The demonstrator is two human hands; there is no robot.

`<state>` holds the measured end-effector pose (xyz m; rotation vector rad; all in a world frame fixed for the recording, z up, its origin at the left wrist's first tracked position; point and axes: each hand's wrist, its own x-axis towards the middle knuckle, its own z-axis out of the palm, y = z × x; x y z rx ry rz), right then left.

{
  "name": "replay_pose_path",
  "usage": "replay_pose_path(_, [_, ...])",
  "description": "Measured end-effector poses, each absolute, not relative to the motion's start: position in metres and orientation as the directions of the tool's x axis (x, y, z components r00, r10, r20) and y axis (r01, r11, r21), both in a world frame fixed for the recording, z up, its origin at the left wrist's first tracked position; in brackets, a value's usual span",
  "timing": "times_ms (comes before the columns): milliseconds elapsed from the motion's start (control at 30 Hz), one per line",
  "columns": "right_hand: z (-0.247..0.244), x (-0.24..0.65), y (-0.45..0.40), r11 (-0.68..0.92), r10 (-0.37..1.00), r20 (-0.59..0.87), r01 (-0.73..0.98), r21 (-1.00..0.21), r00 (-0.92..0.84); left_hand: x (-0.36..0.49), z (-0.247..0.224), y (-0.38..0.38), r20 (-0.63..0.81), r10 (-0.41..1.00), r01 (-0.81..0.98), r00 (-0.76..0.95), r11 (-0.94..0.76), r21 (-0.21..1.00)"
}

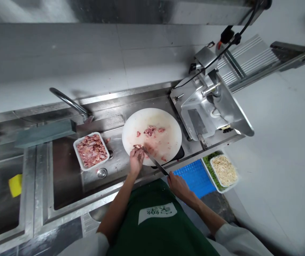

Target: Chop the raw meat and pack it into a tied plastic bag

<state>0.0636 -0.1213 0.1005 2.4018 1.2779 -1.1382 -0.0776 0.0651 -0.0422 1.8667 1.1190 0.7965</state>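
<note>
Near the middle of the frame, the left hand (137, 160) bends its fingers down onto a piece of meat (137, 146) at the lower left of the round white cutting board (168, 122). The piece shows just beyond the fingertips, partly covered by them; how firmly they pinch it cannot be told. The right hand (178, 185), below and right of the board, is closed around the handle of a knife (156, 163). Its blade slants up and left across the board's lower edge, the tip right beside the left fingers and the meat.

Further up the board, apart from both hands, lies a small heap of red meat (150, 131) with scraps around it. Left of the board, a white tray (76, 155) full of cut meat (91, 150) stands near the sink edge, below a faucet (68, 102). A yellow cloth or sponge (15, 185) is at the far left.

At the upper right, a metal slicing machine (208, 103) stands close beside the board, a broad blade (197, 122) resting on it. Lower right, a container of green vegetables (210, 164) holds a smaller tray of pale shreds (224, 170), beside a blue crate (195, 177).
</note>
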Motion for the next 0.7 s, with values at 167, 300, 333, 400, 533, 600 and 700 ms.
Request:
replay_pose_path(167, [0.096, 0.051, -0.084, -0.595, 0.675, -0.654, 0.776, -0.209, 0.341, -0.087, -0.046, 0.078, 0.185, 0.857, 0.414, 0.482, -0.408, 0.814])
replay_pose_path(300, [0.103, 0.056, -0.092, -0.587, 0.659, -0.679, 0.786, -0.196, 0.323, -0.086, -0.047, 0.086, 0.183, 0.839, 0.432, 0.512, -0.436, 0.790])
replay_pose_path(333, [0.105, 0.059, -0.099, -0.591, 0.646, -0.691, 0.785, -0.184, 0.325, -0.085, -0.047, 0.087, 0.183, 0.841, 0.436, 0.509, -0.436, 0.787])
replay_pose_path(400, [0.106, 0.063, -0.109, -0.600, 0.632, -0.698, 0.782, -0.167, 0.336, -0.084, -0.047, 0.086, 0.187, 0.844, 0.444, 0.504, -0.438, 0.782])
replay_pose_path(533, [0.097, 0.070, -0.103, -0.598, 0.669, -0.659, 0.775, -0.204, 0.342, -0.084, -0.045, 0.083, 0.194, 0.837, 0.436, 0.512, -0.448, 0.780])
replay_pose_path(600, [0.094, 0.075, -0.096, -0.606, 0.680, -0.643, 0.763, -0.224, 0.352, -0.084, -0.041, 0.082, 0.193, 0.834, 0.425, 0.517, -0.446, 0.787])
replay_pose_path(700, [0.102, 0.081, -0.098, -0.621, 0.675, -0.642, 0.750, -0.226, 0.365, -0.088, -0.032, 0.080, 0.187, 0.832, 0.389, 0.523, -0.427, 0.816])
